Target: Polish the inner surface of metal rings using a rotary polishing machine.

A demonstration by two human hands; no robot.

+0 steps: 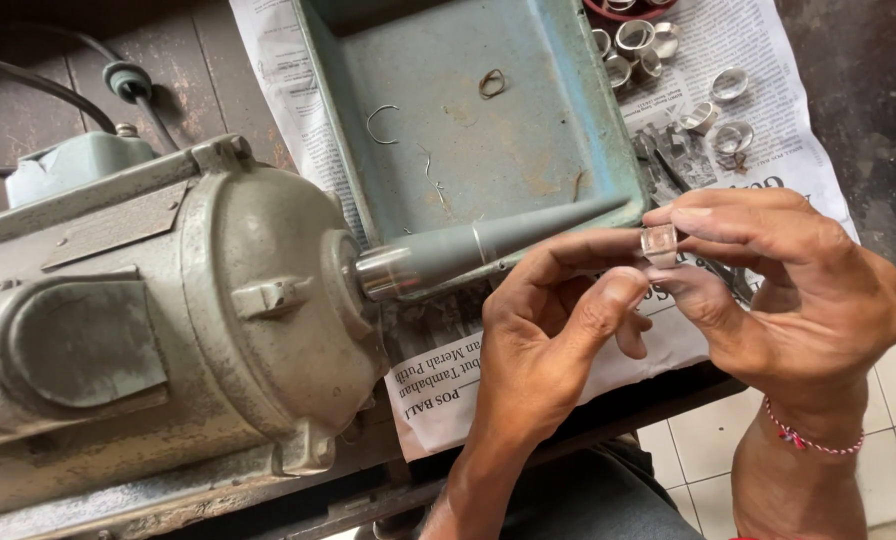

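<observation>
A: Right hand (788, 290)?
B: Pinched shut on a silver ring (660, 244); left hand (553, 330) fingertips closed on it too.
A: Spindle?
B: Tapered spindle (488, 245) on the motor (158, 320) lies left, tip pointing right, just beside the ring. Green tray (568, 150) far behind.

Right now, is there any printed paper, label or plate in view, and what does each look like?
Newspaper: spread on the bench under the tray, white sheet, black print, a small photo near the right hand.
Plate: flat grey metal strip on top of the motor, too dull to read.
No screens or packages.
</observation>
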